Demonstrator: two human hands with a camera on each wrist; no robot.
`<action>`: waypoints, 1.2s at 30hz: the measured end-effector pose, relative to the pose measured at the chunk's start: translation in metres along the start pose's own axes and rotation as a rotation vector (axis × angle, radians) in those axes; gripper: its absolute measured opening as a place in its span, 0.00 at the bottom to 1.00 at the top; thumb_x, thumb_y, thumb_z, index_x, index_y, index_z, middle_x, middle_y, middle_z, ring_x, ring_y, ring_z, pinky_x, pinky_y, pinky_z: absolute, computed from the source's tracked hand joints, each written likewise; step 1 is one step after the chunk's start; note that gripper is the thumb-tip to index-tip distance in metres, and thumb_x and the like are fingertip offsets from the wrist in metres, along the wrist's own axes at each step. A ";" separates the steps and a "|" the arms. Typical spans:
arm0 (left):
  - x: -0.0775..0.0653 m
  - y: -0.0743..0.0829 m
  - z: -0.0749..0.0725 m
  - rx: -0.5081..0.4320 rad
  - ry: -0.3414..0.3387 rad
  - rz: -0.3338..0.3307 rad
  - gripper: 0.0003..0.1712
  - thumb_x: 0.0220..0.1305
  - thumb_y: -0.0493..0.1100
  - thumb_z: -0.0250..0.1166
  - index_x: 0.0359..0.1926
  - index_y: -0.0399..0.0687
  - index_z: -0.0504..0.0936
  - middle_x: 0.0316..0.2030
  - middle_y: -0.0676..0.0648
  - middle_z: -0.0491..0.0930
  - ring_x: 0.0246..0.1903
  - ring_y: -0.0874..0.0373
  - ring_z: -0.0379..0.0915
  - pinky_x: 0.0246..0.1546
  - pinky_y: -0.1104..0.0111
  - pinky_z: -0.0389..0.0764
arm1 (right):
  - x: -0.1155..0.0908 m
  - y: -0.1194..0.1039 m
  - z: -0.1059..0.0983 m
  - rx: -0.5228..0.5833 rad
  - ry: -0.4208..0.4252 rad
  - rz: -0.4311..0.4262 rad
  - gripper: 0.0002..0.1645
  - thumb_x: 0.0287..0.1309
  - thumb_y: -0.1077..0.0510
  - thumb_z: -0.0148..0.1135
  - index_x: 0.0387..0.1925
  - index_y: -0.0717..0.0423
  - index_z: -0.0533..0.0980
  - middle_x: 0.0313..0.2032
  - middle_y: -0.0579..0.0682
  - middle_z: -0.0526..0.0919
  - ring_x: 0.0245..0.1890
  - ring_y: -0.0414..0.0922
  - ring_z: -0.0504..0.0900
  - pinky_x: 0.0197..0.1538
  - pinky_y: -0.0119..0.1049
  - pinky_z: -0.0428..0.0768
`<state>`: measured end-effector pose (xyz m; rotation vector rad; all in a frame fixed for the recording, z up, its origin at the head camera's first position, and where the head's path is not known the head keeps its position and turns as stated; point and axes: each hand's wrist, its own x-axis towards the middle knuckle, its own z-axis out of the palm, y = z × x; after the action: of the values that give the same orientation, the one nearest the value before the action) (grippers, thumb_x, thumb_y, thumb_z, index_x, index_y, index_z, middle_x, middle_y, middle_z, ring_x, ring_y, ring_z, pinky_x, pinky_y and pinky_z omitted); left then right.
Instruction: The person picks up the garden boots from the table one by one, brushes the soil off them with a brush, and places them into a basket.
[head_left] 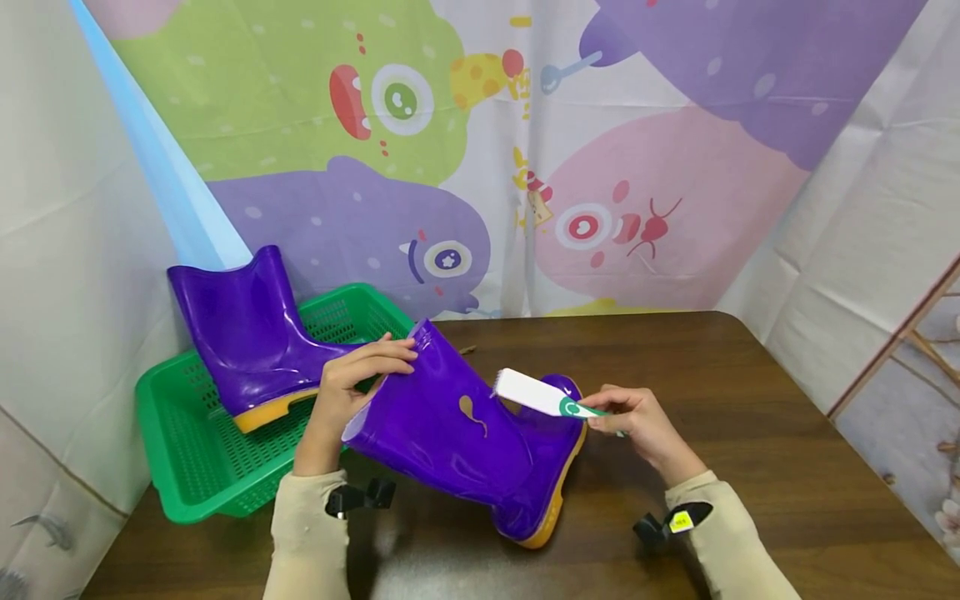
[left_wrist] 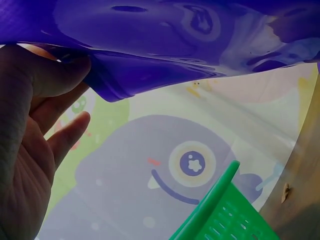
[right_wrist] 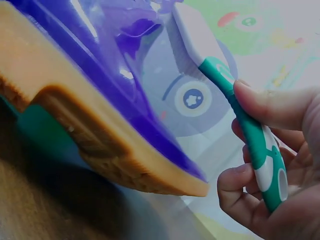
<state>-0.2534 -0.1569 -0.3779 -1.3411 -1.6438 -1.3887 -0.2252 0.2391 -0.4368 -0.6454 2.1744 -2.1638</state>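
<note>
My left hand [head_left: 352, 379] grips a purple rain boot [head_left: 442, 425] by the rim of its shaft, holding it tilted with the toe pointing away to the right. In the left wrist view the thumb presses the purple shaft [left_wrist: 150, 50]. A brown smear [head_left: 471, 412] marks the boot's side. My right hand [head_left: 637, 421] holds a white and green scrub brush [head_left: 532, 393] by its handle, the bristle end close over the boot's shaft. The right wrist view shows the fingers curled round the green handle [right_wrist: 250, 135] beside the boot's yellow sole [right_wrist: 100, 135].
A second purple boot [head_left: 240, 333] with a yellow sole leans in a green plastic basket [head_left: 180, 467] at the left. The brown wooden table [head_left: 712, 375] has a patterned cloth [head_left: 645, 275] hanging behind it. A small brown scrap [head_left: 467, 350] lies near the back.
</note>
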 end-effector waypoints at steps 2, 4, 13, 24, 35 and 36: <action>0.000 0.000 0.000 -0.002 0.000 0.000 0.15 0.70 0.43 0.63 0.37 0.32 0.85 0.42 0.36 0.84 0.57 0.49 0.78 0.67 0.54 0.66 | 0.000 -0.003 -0.001 0.016 0.014 -0.002 0.22 0.48 0.79 0.63 0.37 0.54 0.89 0.27 0.44 0.81 0.22 0.37 0.72 0.24 0.26 0.70; 0.000 0.000 0.000 -0.003 -0.002 0.000 0.15 0.70 0.42 0.63 0.38 0.32 0.85 0.43 0.36 0.84 0.57 0.49 0.77 0.67 0.55 0.66 | -0.001 -0.007 -0.003 0.025 0.036 -0.004 0.23 0.48 0.80 0.63 0.37 0.54 0.88 0.26 0.44 0.81 0.22 0.37 0.72 0.24 0.26 0.70; 0.001 -0.001 0.001 -0.002 -0.003 0.015 0.15 0.71 0.42 0.62 0.37 0.31 0.85 0.42 0.35 0.84 0.57 0.49 0.78 0.67 0.55 0.66 | -0.001 -0.028 -0.001 0.060 0.065 -0.064 0.25 0.48 0.82 0.59 0.37 0.54 0.88 0.26 0.43 0.79 0.23 0.36 0.70 0.23 0.25 0.67; 0.001 -0.003 0.001 -0.013 -0.006 0.024 0.15 0.71 0.41 0.62 0.37 0.30 0.85 0.42 0.34 0.84 0.57 0.49 0.78 0.67 0.55 0.66 | -0.002 -0.045 0.036 0.172 -0.075 -0.165 0.24 0.52 0.79 0.61 0.41 0.52 0.88 0.29 0.43 0.79 0.27 0.35 0.70 0.26 0.24 0.70; 0.000 -0.002 0.000 -0.006 -0.001 0.012 0.15 0.70 0.42 0.63 0.38 0.31 0.85 0.42 0.35 0.84 0.57 0.49 0.78 0.66 0.55 0.67 | 0.000 -0.034 0.071 0.211 -0.204 -0.128 0.25 0.51 0.76 0.64 0.40 0.46 0.89 0.29 0.42 0.81 0.30 0.36 0.74 0.30 0.24 0.74; 0.000 -0.001 0.000 -0.005 0.000 0.012 0.15 0.70 0.42 0.63 0.37 0.31 0.85 0.42 0.35 0.84 0.57 0.49 0.78 0.66 0.55 0.67 | 0.000 -0.032 0.073 0.206 -0.210 -0.119 0.25 0.50 0.76 0.64 0.39 0.45 0.89 0.28 0.42 0.81 0.29 0.36 0.74 0.30 0.23 0.74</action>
<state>-0.2546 -0.1571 -0.3787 -1.3515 -1.6308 -1.3872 -0.1951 0.1709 -0.4094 -0.9590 1.8250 -2.2193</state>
